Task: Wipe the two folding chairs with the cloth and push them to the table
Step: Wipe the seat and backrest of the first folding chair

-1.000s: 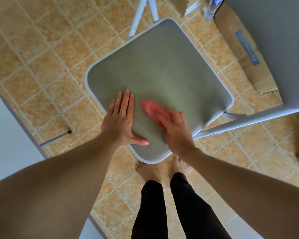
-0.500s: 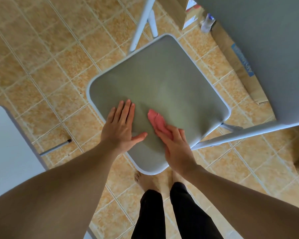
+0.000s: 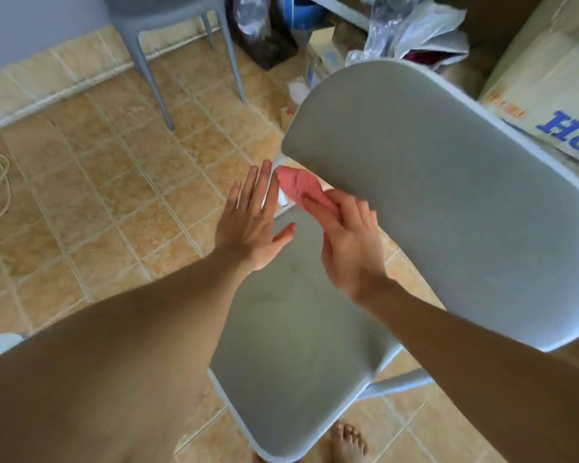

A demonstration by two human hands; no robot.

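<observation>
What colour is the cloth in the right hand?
Pink. The cloth shows in the head view, pinched by the right hand.

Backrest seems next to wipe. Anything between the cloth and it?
Nothing visible. The right hand holds the cloth right at the edge of the backrest; the open left hand is on the cloth's other side.

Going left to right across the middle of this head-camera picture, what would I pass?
floor cord → left hand → pink cloth → right hand → chair backrest
</observation>
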